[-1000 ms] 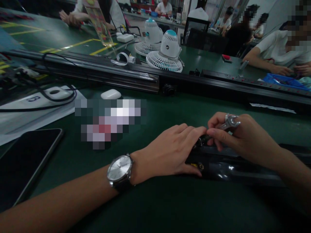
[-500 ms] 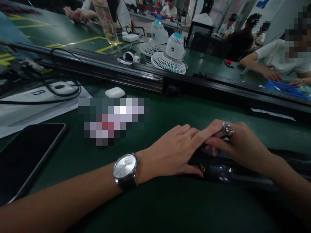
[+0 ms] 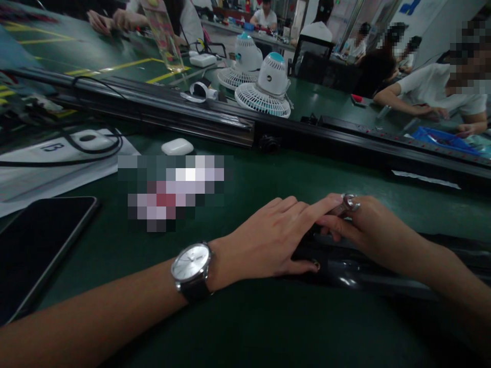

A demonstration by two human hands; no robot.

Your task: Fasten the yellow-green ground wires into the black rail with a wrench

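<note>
A small silver wrench (image 3: 349, 203), its forked end pointing up and right, shows between my hands. My right hand (image 3: 374, 220) is closed around it, with the thumb along its near side. My left hand (image 3: 274, 237), with a watch (image 3: 192, 263) on the wrist, grips a long black glossy bar (image 3: 356, 273) lying on the table. The left index finger reaches across to the wrench, and the left thumb lies on the bar's near side beside a small brass-coloured ring (image 3: 316, 266). The wrench's lower end is hidden by my fingers.
A phone (image 3: 42, 250) lies at left, near papers (image 3: 72, 168) and a white earbud case (image 3: 177, 146). Black rails (image 3: 215, 122) cross the table behind my hands. Beyond stand two white fans (image 3: 270, 84) and a tall bottle (image 3: 164, 38). Several people work at other tables.
The view has shifted slightly, so everything sits a little further left. The wrench has turned slightly between my hands. My hands keep the same grip.
</note>
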